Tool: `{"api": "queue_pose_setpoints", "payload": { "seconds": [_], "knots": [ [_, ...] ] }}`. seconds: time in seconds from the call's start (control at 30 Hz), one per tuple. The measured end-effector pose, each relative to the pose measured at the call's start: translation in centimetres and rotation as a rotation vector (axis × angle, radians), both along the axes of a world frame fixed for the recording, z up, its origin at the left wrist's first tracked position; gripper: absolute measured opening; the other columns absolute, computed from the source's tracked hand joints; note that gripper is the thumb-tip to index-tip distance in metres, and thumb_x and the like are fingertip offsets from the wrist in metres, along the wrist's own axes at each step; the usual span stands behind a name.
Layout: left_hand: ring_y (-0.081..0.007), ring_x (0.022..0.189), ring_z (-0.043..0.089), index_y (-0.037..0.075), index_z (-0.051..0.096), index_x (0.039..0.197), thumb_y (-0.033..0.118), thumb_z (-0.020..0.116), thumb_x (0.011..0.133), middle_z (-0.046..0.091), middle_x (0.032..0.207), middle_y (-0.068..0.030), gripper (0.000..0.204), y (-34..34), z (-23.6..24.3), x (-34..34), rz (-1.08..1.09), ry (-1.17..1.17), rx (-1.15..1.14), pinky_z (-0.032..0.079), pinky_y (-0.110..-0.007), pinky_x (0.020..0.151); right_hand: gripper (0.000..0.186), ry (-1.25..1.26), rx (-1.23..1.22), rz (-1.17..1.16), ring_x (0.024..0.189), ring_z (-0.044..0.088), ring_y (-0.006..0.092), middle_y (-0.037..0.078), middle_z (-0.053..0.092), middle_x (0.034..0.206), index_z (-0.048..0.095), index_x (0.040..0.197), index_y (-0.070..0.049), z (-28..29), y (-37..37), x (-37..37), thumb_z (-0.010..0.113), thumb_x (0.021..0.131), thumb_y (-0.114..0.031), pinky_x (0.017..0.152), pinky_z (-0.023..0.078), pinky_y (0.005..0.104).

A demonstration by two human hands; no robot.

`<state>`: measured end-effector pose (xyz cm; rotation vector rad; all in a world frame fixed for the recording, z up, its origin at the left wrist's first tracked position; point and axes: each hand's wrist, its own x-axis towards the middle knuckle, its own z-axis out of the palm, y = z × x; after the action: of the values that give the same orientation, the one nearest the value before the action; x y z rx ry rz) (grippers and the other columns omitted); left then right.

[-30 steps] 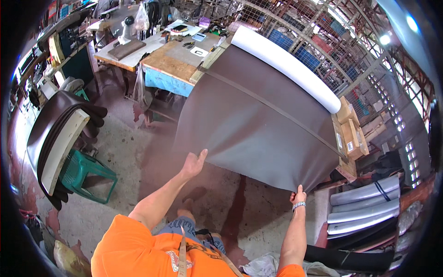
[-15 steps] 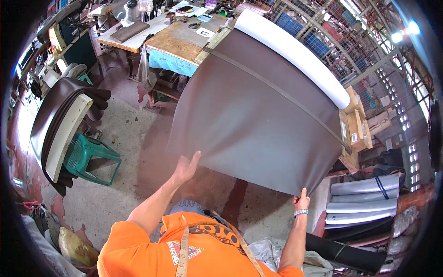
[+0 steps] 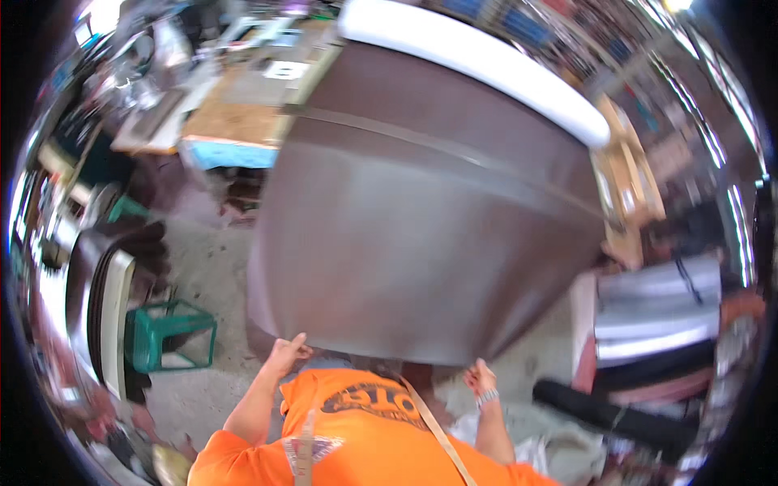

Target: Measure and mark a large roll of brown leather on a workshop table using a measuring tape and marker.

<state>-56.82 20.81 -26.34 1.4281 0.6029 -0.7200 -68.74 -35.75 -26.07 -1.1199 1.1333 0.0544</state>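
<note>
A wide dark brown sheet (image 3: pixel 405 243), smooth like synthetic leather, stretches from the far worktable toward my body. My left hand (image 3: pixel 289 354) is closed on its near edge by the left corner. At the right part of the same edge, my right hand (image 3: pixel 480 377) grips the sheet between thumb and fingers, a bracelet on that wrist. A flat narrow bar (image 3: pixel 454 154) lies across the sheet. Beyond it, a thick white roll (image 3: pixel 478 58) runs along the far end. A measuring tape (image 3: pixel 438 433) hangs over my orange shirt.
At the left, a green plastic stool (image 3: pixel 146 340) stands beside folded brown sheets (image 3: pixel 85 283) draped over a pale board. A cluttered worktable (image 3: pixel 231 113) is at the far left. Grey and white rolls (image 3: pixel 656 312) and a black roll (image 3: pixel 608 413) lie at the right, near cardboard boxes (image 3: pixel 628 174).
Both hands have drawn the sheet's near edge closer to my body. My left hand, blurred at the edge before, is now closed on it. The view has shifted and blurred.
</note>
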Motion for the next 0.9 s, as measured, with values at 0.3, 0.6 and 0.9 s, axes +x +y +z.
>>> {"api": "queue_pose_setpoints", "payload": {
  "seconds": [0.3,0.6,0.9],
  "knots": [
    [-0.0382,0.064,0.063,-0.003,0.066,0.077,0.018,0.063,0.093,0.063,0.069,-0.0236,0.027,8.5,-0.6,11.6,-0.366,-0.393,0.628,0.046,-0.048,0.062,0.035,0.641,0.086,0.073,0.062,0.070,0.0238,0.011,0.071,0.080,0.063,0.087,-0.007,-5.1,2.1,-12.5,0.054,0.103,-0.037,0.052,0.057,0.0360],
    [-0.0395,0.109,0.057,0.001,0.061,0.105,0.019,0.062,0.098,0.063,0.113,-0.0201,0.019,-16.7,11.9,45.8,-0.616,-1.455,0.910,0.044,-0.049,0.097,0.033,0.383,-0.003,-0.081,0.065,0.071,0.0181,0.008,0.074,0.084,0.066,0.087,-0.010,-2.9,2.6,-5.6,0.062,0.100,-0.040,0.058,0.056,0.0337],
    [-0.0358,0.152,0.026,0.007,0.044,0.150,0.045,0.054,0.101,0.032,0.163,-0.0178,0.063,-48.5,8.8,53.7,-0.693,-1.201,1.051,0.020,-0.050,0.123,0.030,0.455,0.155,-0.158,0.063,0.068,0.0181,0.006,0.071,0.083,0.067,0.090,-0.007,-8.0,-4.0,-9.7,0.059,0.100,-0.035,0.054,0.055,0.0356]
  ]
}}
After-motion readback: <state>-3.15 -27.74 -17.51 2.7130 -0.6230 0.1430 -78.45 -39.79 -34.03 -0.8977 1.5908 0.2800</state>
